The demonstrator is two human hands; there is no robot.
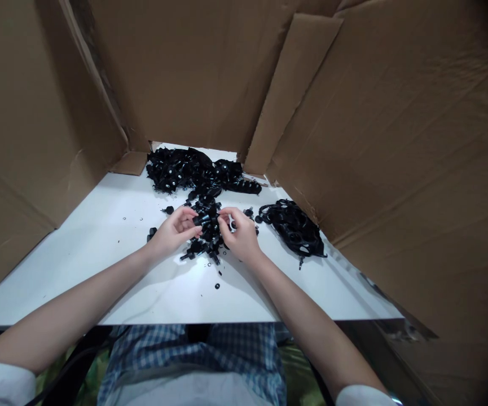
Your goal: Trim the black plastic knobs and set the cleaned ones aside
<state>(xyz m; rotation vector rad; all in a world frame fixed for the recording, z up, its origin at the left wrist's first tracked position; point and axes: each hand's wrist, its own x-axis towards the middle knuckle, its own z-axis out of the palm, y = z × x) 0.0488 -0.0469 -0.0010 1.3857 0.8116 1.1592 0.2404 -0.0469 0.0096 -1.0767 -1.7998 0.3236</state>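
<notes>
Over a scattered pile of small black parts, my two hands are close together. My left hand has its thumb and fingers closed around a black cylindrical part with a shiny side. Just to the right, my right hand is pinched, thumb against forefinger, beside the end of that part. Whatever lies between those right fingertips is too small to make out. Small black rings and bits lie on the white table below the pile.
A larger heap of black parts lies at the back of the white table. To the right is a tangled mound of black loop-shaped pieces. Cardboard walls enclose the back and both sides.
</notes>
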